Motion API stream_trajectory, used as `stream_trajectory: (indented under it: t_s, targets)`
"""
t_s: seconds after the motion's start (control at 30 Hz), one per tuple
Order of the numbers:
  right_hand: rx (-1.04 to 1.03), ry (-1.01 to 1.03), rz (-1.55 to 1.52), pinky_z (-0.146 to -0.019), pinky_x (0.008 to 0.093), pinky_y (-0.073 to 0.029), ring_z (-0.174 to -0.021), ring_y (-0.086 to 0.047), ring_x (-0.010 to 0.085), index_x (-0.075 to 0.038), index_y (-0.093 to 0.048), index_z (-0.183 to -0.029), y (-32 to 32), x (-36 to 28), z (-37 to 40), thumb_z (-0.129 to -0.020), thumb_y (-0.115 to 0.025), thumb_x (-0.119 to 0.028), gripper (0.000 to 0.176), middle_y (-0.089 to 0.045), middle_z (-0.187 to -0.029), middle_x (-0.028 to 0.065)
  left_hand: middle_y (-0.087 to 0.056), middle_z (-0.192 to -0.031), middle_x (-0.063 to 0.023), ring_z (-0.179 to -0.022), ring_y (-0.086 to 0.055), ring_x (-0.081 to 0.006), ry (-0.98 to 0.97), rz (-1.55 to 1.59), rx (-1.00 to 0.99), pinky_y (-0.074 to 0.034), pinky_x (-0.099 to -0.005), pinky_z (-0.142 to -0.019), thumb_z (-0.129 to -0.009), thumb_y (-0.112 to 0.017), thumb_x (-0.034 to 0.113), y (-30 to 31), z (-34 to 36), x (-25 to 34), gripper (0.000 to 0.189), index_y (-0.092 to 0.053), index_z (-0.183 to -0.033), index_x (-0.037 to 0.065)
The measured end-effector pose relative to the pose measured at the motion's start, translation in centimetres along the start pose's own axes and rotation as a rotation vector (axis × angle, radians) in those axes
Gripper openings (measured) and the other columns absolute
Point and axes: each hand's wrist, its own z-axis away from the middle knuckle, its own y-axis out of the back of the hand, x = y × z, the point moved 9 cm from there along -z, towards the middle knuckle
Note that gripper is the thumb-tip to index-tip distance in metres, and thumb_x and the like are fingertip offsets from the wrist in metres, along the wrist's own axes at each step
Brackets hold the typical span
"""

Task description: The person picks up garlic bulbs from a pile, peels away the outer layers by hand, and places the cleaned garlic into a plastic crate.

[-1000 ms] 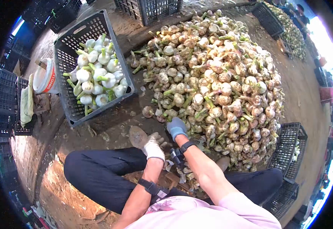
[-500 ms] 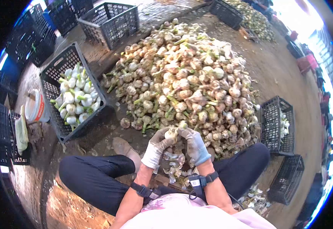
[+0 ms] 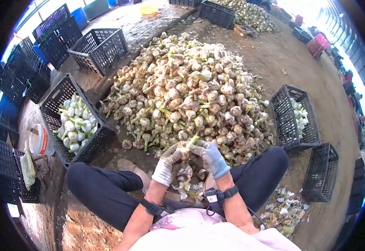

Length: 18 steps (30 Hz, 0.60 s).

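My left hand [image 3: 168,162], in a dirty white glove, has its fingers closed on a garlic bulb [image 3: 185,153] whose green stem points up to the right. My right hand [image 3: 209,158], in a grey-blue glove, pinches the same bulb from the other side. Both hands are between my bent knees, at the near edge of a large heap of unpeeled garlic [image 3: 190,90]. Loose peeled skins [image 3: 187,184] lie on the ground beneath my hands.
Cleaned white garlic fills part of a black crate [image 3: 50,98] at left; another crate [image 3: 289,125] with garlic stands at right. An empty-looking crate [image 3: 322,173], a white bucket [image 3: 38,140], scattered skins [image 3: 284,211] and a farther crate [image 3: 96,52] surround the heap.
The camera view has shifted, showing more of the background. The bulb in my hands has turned, and its green stem now shows, slanting up to the right.
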Motion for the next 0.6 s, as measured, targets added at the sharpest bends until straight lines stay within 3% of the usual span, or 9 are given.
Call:
stream_trajectory:
  t_s: [0.13,0.27,0.33,0.4,0.43,0.47,0.5,0.53,0.6]
  targets:
    - [-0.073,0.052,0.055,-0.068,0.0213,-0.047,-0.075,-0.059,0.0091,0.005,-0.059,-0.102,0.3,0.0,0.3,-0.083,-0.058,-0.008,0.023,-0.063,-0.089,0.0034,-0.056,-0.109,-0.0087,-0.088,-0.057,-0.0149,-0.039,0.014,0.015,-0.051,-0.0267,-0.068,-0.082,-0.061,0.011,-0.8,0.3,0.3,0.048,-0.043,-0.125,0.001]
    - [-0.03,-0.009,-0.007,-0.067,0.0254,-0.052,-0.077,-0.06,0.0109,0.001,-0.057,-0.103,0.7,1.6,0.5,-0.083,-0.058,-0.009,0.022,-0.062,-0.09,0.003,-0.06,-0.1,-0.0073,-0.077,-0.059,-0.0122,-0.166,-0.263,0.077,-0.05,-0.0233,-0.061,-0.082,-0.061,0.014,-0.3,0.3,1.3,0.045,-0.046,-0.122,0.001]
    - [-0.009,0.231,0.145,-0.067,0.0202,-0.046,-0.075,-0.058,0.0078,0.0,-0.061,-0.097,0.4,0.7,0.6,-0.079,-0.055,-0.003,0.02,-0.063,-0.085,0.0032,-0.062,-0.093,-0.0067,-0.07,-0.059,-0.012,-0.204,-0.38,0.112,-0.049,-0.0227,-0.057,-0.082,-0.061,0.018,0.2,0.2,1.4,0.041,-0.049,-0.118,0.001]
    - [-0.025,0.088,-0.068,-0.067,0.0211,-0.046,-0.074,-0.056,0.0072,0.0,-0.062,-0.094,1.4,3.9,-1.6,-0.075,-0.052,0.0,0.022,-0.063,-0.084,0.0039,-0.062,-0.075,-0.0048,-0.054,-0.056,-0.0125,-0.002,-0.171,0.154,-0.044,-0.0225,-0.044,-0.082,-0.061,0.027,2.6,-0.6,-0.4,0.03,-0.058,-0.103,0.005]
    - [0.043,0.17,0.206,-0.066,0.0217,-0.046,-0.075,-0.056,0.0073,0.001,-0.062,-0.093,1.5,3.8,-1.8,-0.075,-0.05,0.001,0.022,-0.063,-0.083,0.0041,-0.059,-0.065,-0.0037,-0.044,-0.052,-0.014,0.048,0.099,0.365,-0.038,-0.0229,-0.036,-0.083,-0.057,0.036,3.1,0.2,-1.4,0.028,-0.06,-0.09,0.009]
    - [0.11,0.254,0.482,-0.066,0.0224,-0.045,-0.075,-0.055,0.0073,0.003,-0.061,-0.093,1.4,3.7,-2.0,-0.075,-0.049,0.002,0.022,-0.062,-0.083,0.0042,-0.059,-0.065,-0.0037,-0.044,-0.052,-0.014,0.039,0.103,0.369,-0.038,-0.0229,-0.036,-0.083,-0.057,0.036,3.1,0.5,-0.9,0.028,-0.06,-0.09,0.009]
    - [0.119,0.488,0.635,-0.063,0.0197,-0.043,-0.075,-0.053,0.0043,0.002,-0.062,-0.092,0.8,2.9,-1.8,-0.077,-0.053,-0.002,0.018,-0.064,-0.087,0.0042,-0.06,-0.065,-0.0036,-0.045,-0.052,-0.0143,0.089,0.112,0.368,-0.037,-0.0229,-0.036,-0.083,-0.055,0.037,3.2,0.7,-0.9,0.028,-0.06,-0.09,0.01]
    - [0.109,0.489,0.636,-0.063,0.0197,-0.043,-0.075,-0.053,0.0043,0.002,-0.062,-0.092,0.5,2.6,-1.7,-0.077,-0.053,-0.002,0.018,-0.064,-0.087,0.0042,-0.06,-0.066,-0.0035,-0.045,-0.052,-0.0146,0.142,0.12,0.367,-0.037,-0.023,-0.035,-0.084,-0.054,0.037,3.5,1.0,-0.9,0.029,-0.06,-0.091,0.01]
    - [0.077,0.234,0.529,-0.063,0.0199,-0.043,-0.075,-0.054,0.0049,0.0,-0.062,-0.092,0.4,2.9,-1.1,-0.078,-0.053,-0.002,0.017,-0.063,-0.085,0.0033,-0.061,-0.069,-0.003,-0.048,-0.053,-0.0151,0.16,0.122,0.33,-0.038,-0.0235,-0.036,-0.085,-0.052,0.039,4.5,0.3,-1.3,0.031,-0.059,-0.094,0.011]
